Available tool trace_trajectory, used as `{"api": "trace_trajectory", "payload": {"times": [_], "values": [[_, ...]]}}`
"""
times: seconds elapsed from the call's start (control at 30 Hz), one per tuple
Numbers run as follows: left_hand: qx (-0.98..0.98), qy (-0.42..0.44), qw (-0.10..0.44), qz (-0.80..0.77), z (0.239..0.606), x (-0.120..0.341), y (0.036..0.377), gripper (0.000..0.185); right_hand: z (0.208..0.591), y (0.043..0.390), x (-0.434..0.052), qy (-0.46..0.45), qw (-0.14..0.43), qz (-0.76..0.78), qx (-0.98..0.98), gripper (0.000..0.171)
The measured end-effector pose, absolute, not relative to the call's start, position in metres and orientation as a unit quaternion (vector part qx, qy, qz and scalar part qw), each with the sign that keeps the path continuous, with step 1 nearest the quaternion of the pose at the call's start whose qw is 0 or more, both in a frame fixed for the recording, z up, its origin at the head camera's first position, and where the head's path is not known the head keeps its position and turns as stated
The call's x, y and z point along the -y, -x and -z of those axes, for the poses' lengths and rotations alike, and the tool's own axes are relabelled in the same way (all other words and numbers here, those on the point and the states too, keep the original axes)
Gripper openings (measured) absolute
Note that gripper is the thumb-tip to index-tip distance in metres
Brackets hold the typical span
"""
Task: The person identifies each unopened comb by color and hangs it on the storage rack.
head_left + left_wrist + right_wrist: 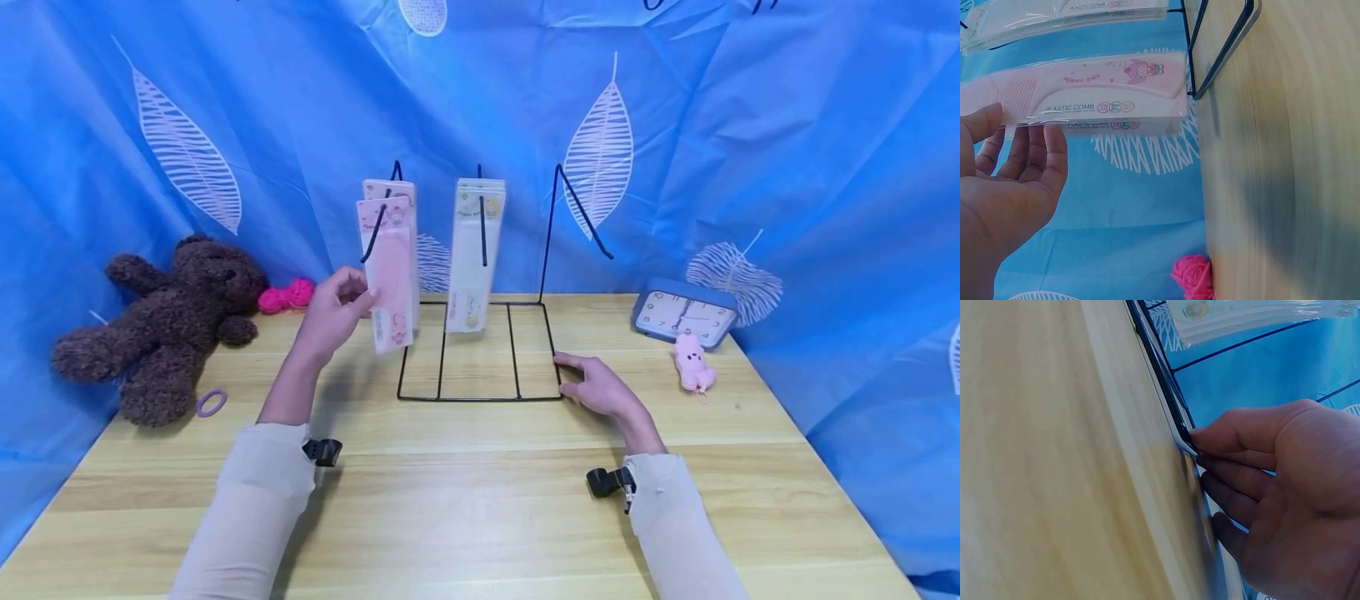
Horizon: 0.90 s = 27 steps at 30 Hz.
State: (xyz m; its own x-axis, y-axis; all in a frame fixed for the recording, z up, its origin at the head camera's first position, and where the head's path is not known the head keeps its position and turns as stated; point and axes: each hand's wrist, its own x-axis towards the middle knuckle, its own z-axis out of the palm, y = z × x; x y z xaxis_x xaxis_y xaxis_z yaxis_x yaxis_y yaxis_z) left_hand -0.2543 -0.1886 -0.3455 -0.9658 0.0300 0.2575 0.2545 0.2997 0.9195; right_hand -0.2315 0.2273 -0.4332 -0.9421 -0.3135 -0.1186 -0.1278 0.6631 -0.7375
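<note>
A black wire display rack (480, 400) with three hooks stands on the table. On its left hook hang pink packaged plastic combs (392, 287), the front one lower and nearer than those behind. My left hand (341, 312) pinches this front comb package (1110, 87) by its side edge, thumb in front and fingers behind. Pale packaged combs with yellow-green print (468, 258) hang from the middle hook, while the right hook (585, 208) carries nothing. At the base's front right corner, my right hand (600, 387) holds the wire between thumb and fingers, also seen in the right wrist view.
A brown teddy bear (180, 321) lies at the left, with a purple ring (211, 403) and a bright pink knitted item (288, 296) beside it. At the right are a blue clock (686, 312) and a small pink plush (693, 364). A blue curtain (300, 125) hangs behind.
</note>
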Motion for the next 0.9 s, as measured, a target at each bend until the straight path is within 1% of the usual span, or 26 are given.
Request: {"api": "trace_trajectory", "payload": {"times": [0.3,0.53,0.9], "values": [[0.790,0.033,0.106,0.603,0.342,0.179,0.265,0.026,0.433,0.231,-0.228,0.116,0.121,0.403,-0.900,0.055],[0.797,-0.011,0.102,0.594,0.338,0.172,0.273,0.022,0.435,0.232,-0.230,0.131,0.114,0.399,-0.900,0.052],[0.792,-0.025,0.106,0.601,0.343,0.175,0.271,0.028,0.432,0.232,-0.228,0.122,0.114,0.396,-0.903,0.054]]}}
